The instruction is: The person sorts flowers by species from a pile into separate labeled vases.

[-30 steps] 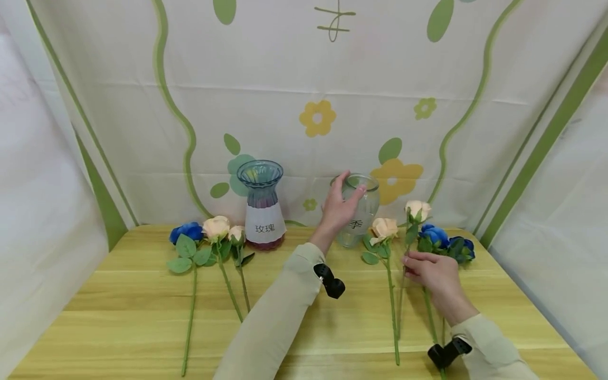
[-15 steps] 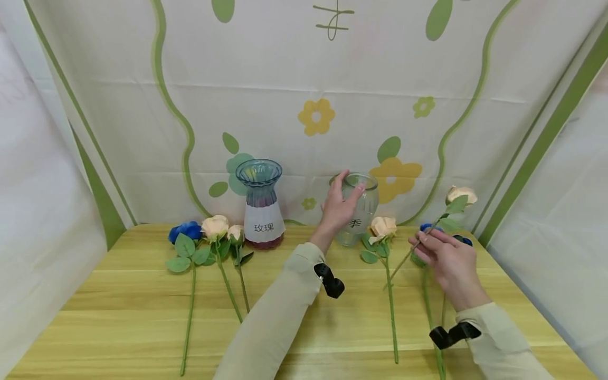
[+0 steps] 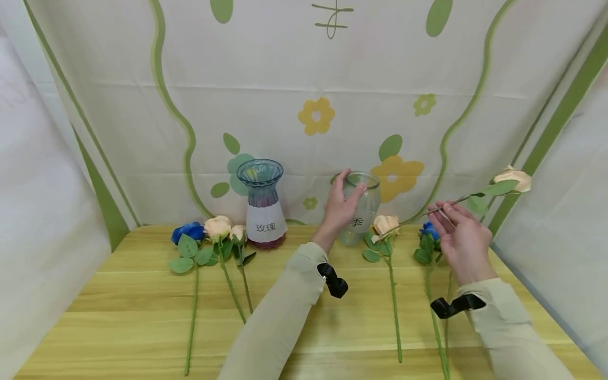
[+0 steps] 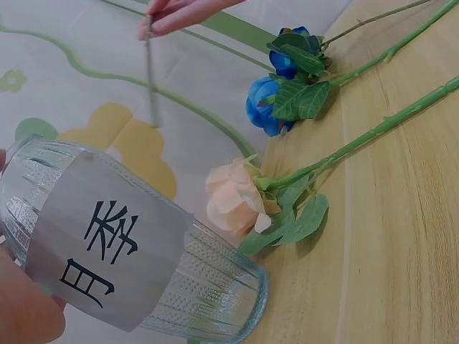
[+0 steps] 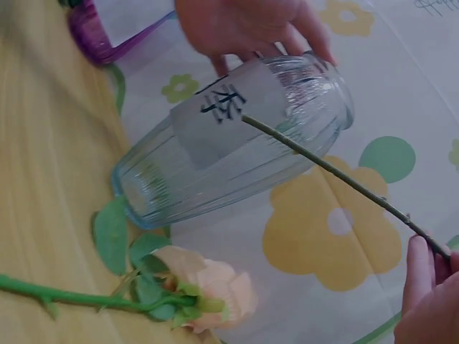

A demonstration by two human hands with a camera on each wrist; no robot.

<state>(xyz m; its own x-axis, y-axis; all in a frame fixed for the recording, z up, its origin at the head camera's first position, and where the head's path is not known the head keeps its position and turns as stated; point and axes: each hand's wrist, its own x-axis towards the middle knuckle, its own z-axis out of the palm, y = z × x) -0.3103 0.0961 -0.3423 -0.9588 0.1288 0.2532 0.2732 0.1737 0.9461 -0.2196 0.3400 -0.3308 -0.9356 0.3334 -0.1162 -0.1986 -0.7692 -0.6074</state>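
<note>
My left hand [image 3: 340, 210] grips the upper part of a clear glass vase [image 3: 371, 201], thumb and fingers around it just under the rim. The vase stands at the back of the table, with a white paper label [image 4: 107, 236] bearing black characters. My right hand [image 3: 467, 244] pinches the stem of a peach artificial rose [image 3: 513, 179] in the air, right of the vase. Its bloom points up and right; the bare stem end [image 5: 251, 122] points left toward the vase. Another peach rose [image 3: 386, 227] lies beside the vase, and blue roses [image 3: 429, 231] lie farther right.
A blue and purple glass vase [image 3: 264, 182] with a white label stands left of the clear one. On the table's left lie a blue rose [image 3: 188, 232] and two peach roses [image 3: 217, 228]. A printed white cloth [image 3: 266, 68] hangs behind the table.
My right hand has lifted the peach rose off the table and moved right, tilting it from upright to nearly level, bloom to the right. My left hand stays on the clear vase.
</note>
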